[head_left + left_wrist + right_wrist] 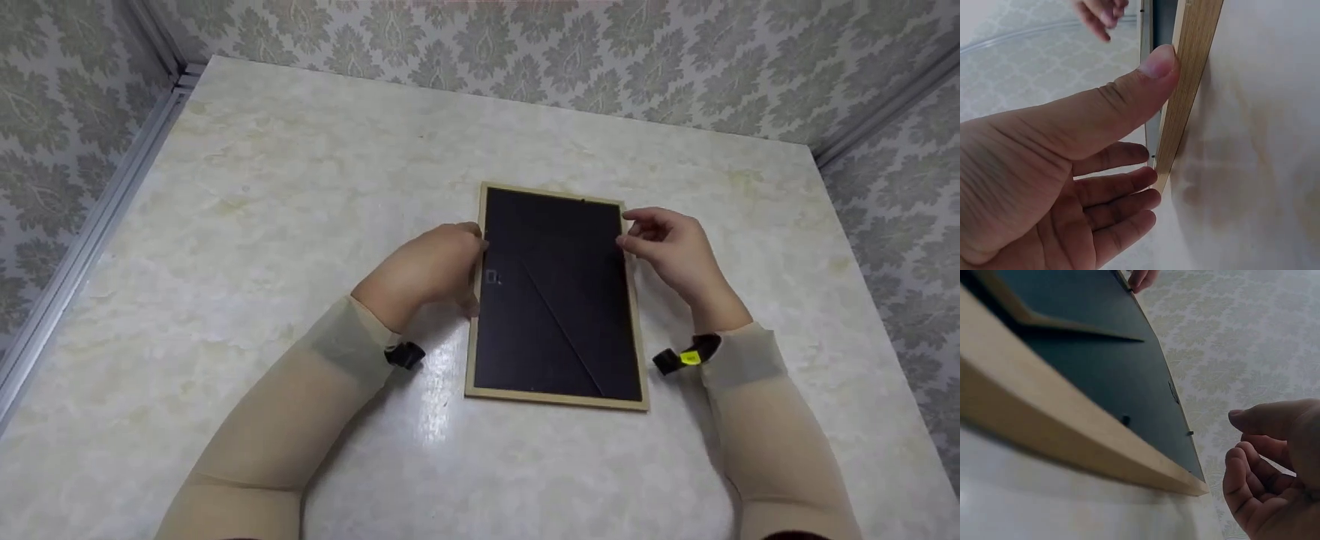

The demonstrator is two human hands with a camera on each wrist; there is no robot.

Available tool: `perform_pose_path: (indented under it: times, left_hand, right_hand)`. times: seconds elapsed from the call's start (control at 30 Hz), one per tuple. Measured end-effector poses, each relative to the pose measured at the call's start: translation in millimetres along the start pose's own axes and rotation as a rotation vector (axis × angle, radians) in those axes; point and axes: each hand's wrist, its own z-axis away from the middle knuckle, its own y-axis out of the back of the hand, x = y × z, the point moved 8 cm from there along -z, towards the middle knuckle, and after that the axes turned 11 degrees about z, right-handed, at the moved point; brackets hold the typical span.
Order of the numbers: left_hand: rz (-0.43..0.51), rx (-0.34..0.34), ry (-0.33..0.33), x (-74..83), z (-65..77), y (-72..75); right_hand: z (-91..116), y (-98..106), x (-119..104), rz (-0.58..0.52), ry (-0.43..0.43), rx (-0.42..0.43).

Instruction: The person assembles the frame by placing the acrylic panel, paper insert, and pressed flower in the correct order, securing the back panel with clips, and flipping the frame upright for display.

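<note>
A frame [540, 337] lies back-up on a table [285, 172]. A left hand [431, 262] sets its thumb against one edge, fingers extended; beside the opposite edge, a right hand [679, 247] curls loosely, gripping nothing. One-sided thumb pressure could skew the frame.

Head view high, downward — wrist views low, close, forward — picture frame [540, 322] common to all
</note>
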Motion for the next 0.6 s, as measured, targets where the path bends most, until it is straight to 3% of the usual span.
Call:
perform_pose_path:
  times: [0.1,0.3,0.47,0.6]
  left_hand:
    - [0.010,0.013,-0.013,4.2,-0.7,-1.5]
    - [0.048,0.007,0.010,-2.5,-1.4,-1.4]
    - [0.044,-0.006,0.012,-0.1,-2.1,-1.5]
    - [0.056,-0.006,0.027,-0.7,-1.3,2.4]
  right_hand:
    - [-25,3,-4,0.076,0.020,-0.015]
    - [-68,-13,-11,0.246,0.071,-0.117]
    - [-78,-24,-3,0.249,0.043,-0.182]
    - [-82,-28,-4,0.251,0.061,-0.160]
